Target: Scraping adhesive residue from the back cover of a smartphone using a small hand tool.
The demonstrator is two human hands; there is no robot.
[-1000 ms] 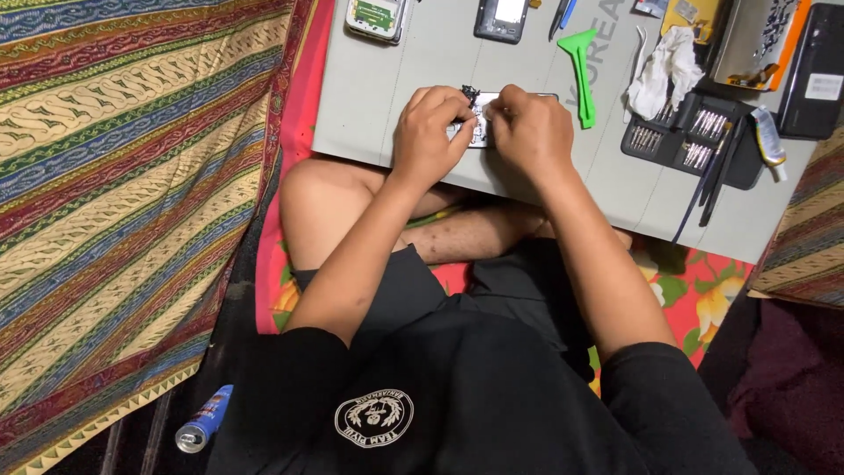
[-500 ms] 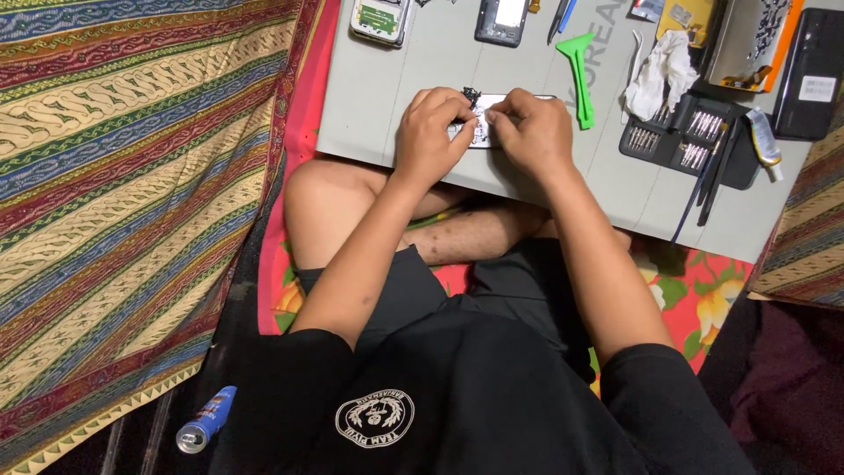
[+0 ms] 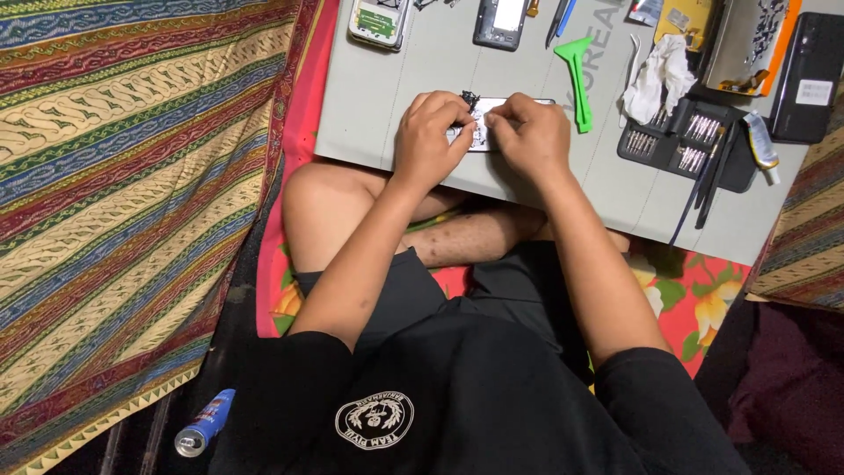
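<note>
1. Black phone [image 3: 809,77] at my far right on the grey mat [image 3: 378,105], bearing a white rectangular label.
2. Yellow packet [image 3: 681,19] along the top edge.
3. Blue cylindrical can [image 3: 204,423] on the floor beside my left knee.

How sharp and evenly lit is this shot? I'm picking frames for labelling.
Head view: light is soft and even, no glare on the grey mat; both hands, left hand and right hand, look sharp, but they hide most of the opened phone.
</note>
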